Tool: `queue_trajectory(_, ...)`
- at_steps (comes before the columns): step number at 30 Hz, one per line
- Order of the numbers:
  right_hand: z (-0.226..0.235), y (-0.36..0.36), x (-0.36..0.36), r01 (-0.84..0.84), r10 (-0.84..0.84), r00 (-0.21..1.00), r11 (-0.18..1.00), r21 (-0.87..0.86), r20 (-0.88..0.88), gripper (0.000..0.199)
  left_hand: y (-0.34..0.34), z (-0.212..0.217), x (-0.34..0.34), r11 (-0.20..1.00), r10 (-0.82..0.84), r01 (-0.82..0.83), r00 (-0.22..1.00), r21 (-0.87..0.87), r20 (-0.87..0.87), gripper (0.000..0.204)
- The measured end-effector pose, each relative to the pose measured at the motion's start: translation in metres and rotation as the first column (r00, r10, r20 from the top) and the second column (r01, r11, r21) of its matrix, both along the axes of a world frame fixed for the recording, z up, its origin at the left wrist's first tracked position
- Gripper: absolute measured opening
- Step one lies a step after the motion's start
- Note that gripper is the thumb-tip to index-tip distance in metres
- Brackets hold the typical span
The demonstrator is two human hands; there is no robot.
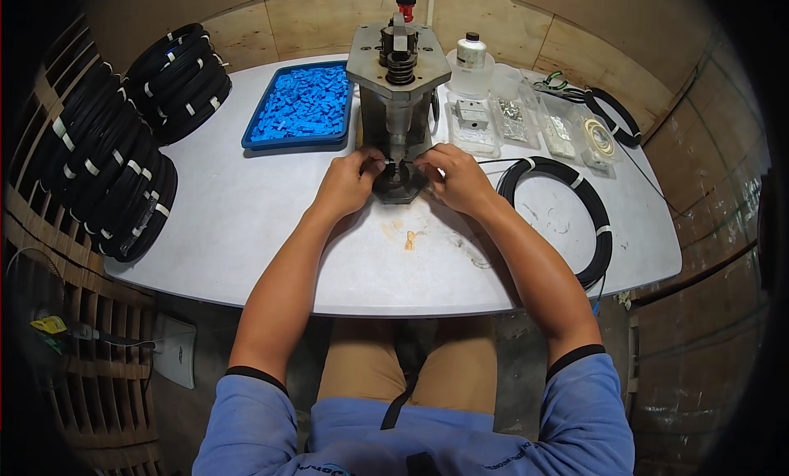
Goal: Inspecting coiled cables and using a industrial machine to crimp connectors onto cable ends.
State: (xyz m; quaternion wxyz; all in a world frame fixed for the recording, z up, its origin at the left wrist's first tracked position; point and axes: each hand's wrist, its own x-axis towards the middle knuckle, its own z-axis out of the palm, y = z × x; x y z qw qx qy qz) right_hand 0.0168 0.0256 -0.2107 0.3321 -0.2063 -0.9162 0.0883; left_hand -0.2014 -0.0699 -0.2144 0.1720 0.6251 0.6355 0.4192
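Observation:
Both my hands work at the foot of a grey metal bench press [398,114], one on either side of its lower die. My left hand [349,178] is closed in a pinch at the left of the die; the small thing at its fingertips is too small to make out. On the other side my right hand [457,177] pinches the end of a black cable, its fingertips close to the die. That cable runs off to the right into a coil of black cable [593,203] lying on the white table.
A blue tray [253,144] full of small blue plastic pieces [300,102] stands left of the press. Stacks of black cable coils [107,168] line the left side. Clear boxes of small parts [515,121] and a white bottle [471,52] stand at the back right.

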Motion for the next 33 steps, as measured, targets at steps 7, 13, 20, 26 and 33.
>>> queue_trajectory(7,-0.0008,-0.0004,0.001,0.003,-0.003,1.0,1.0,0.0,-0.011,0.021,0.0021,-0.0011,0.0001,1.0,-0.006,0.006,1.0,-0.023,0.011,0.019)
queue_trajectory(13,0.0002,-0.0012,-0.0005,0.003,-0.003,1.0,1.0,0.007,-0.005,0.019,0.0009,-0.0024,-0.0021,1.0,-0.007,0.007,1.0,-0.01,0.026,0.019)
queue_trajectory(20,0.0001,-0.0016,0.0001,0.001,-0.001,1.0,1.0,-0.01,-0.02,0.017,0.0013,-0.0023,-0.002,0.999,-0.008,0.009,0.999,-0.034,0.034,0.019)
queue_trajectory(26,-0.0001,-0.0014,0.0003,-0.01,0.009,1.0,1.0,-0.003,-0.026,0.016,0.0011,-0.0027,-0.0013,1.0,-0.007,0.008,0.999,-0.015,0.042,0.02)
queue_trajectory(33,0.0013,-0.0026,0.0011,-0.002,0.002,1.0,1.0,0.0,-0.019,0.017,-0.0001,-0.0001,-0.0006,1.0,-0.011,0.012,1.0,-0.005,0.029,0.019)
